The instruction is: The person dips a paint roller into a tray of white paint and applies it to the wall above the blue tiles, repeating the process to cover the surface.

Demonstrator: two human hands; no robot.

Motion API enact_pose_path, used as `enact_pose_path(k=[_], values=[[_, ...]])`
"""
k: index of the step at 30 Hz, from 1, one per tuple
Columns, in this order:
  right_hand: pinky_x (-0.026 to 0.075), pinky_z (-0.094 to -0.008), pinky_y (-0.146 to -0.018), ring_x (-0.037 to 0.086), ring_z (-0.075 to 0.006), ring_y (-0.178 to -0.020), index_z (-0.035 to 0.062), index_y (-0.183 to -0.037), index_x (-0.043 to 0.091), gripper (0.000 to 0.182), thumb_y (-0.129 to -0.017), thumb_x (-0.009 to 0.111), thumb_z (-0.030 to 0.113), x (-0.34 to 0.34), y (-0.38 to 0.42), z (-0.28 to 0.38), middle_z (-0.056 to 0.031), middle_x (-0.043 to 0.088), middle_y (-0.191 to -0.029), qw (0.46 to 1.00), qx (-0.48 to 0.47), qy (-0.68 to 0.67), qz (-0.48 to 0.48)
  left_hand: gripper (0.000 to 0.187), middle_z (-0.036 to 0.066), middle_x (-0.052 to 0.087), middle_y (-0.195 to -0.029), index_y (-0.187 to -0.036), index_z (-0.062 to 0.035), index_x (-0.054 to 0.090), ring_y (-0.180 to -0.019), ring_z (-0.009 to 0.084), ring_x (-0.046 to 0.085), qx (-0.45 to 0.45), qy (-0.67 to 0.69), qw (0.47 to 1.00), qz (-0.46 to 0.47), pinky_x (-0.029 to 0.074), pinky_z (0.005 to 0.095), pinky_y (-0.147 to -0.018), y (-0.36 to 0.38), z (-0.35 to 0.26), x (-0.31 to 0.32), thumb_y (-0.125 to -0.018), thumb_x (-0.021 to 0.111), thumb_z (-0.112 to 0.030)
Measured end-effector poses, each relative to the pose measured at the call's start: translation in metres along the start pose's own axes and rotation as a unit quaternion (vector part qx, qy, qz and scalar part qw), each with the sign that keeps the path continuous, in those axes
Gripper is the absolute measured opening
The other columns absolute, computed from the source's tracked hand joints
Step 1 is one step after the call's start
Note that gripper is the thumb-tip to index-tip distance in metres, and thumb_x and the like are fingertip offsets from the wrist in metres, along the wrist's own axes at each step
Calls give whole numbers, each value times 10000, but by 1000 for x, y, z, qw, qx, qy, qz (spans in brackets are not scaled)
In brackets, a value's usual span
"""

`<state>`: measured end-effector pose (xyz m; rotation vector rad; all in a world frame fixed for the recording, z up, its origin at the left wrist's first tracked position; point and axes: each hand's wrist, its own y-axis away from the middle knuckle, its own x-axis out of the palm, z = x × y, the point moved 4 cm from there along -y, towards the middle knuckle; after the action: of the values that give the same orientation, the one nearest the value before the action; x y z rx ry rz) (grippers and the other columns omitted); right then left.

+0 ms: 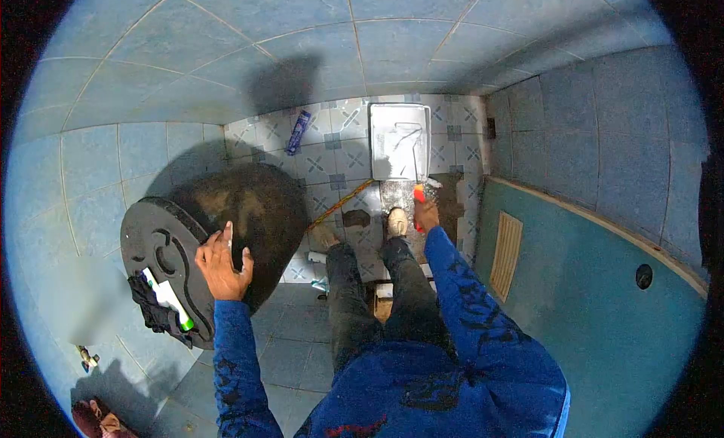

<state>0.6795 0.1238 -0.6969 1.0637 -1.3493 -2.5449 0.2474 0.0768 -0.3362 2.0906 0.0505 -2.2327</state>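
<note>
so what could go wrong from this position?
1. The person seems to stand raised above the floor, left hand braced on the rim of the black tank; if that rim shifts, balance may go.
2. The right hand holds a red-handled tool above the paint tray; drips or a drop could land on the patterned tiles.
3. The hose near the feet could snag a step down.

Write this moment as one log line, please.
left hand: resting on black tank | right hand: holding orange-handled tool | paint tray: on floor
</note>
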Motion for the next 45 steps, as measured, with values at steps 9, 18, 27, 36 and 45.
enact_pose_path(k=[9, 18, 27, 36, 45], values=[[551, -517, -670, 699, -366, -834, 46, -990, 662, 316, -870, 600, 332, 65, -38, -90, -213, 680, -873, 876, -282, 385, -72, 629, 158, 624, -1204, -1420, -137, 525, -1199, 305, 513, -9, 4, 1000, 8, 304, 468, -1064, -1, -2, -2, -819, 672, -248], [531, -513, -736, 674, -443, -888, 8, -866, 680, 531, -927, 530, 514, 33, -49, -57, -286, 683, -888, 982, -140, 127, -20, 627, 166, 622, -1208, -1419, -138, 528, -1188, 316, 518, -6, 5, 1000, -5, 306, 467, -1063, 0, 1, 2, -818, 666, -253], [520, -525, -782, 662, -470, -886, 24, -958, 679, 526, -944, 495, 516, 17, -27, -52, -280, 679, -978, 989, -95, 110, 29, 634, 146, 607, -1213, -1431, -131, 507, -1181, 316, 523, -3, -5, 1000, -1, 311, 459, -1058, -2, -4, -4, -830, 667, -253], [516, -512, -826, 664, -452, -946, 10, -943, 692, 520, -953, 479, 485, 4, -20, -47, -298, 678, -982, 993, -101, 52, -14, 608, 156, 615, -1187, -1409, -114, 533, -1174, 314, 517, 8, -18, 999, -25, 321, 464, -1041, -1, -6, -5, -831, 661, -253], [519, -557, -670, 668, -454, -743, -21, -873, 680, 480, -927, 484, 414, 37, -66, -76, -263, 688, -825, 988, -136, 64, -16, 617, 159, 609, -1196, -1423, -115, 515, -1181, 311, 517, 13, -23, 999, -17, 322, 466, -1042, 0, -3, 0, -841, 644, -276]])
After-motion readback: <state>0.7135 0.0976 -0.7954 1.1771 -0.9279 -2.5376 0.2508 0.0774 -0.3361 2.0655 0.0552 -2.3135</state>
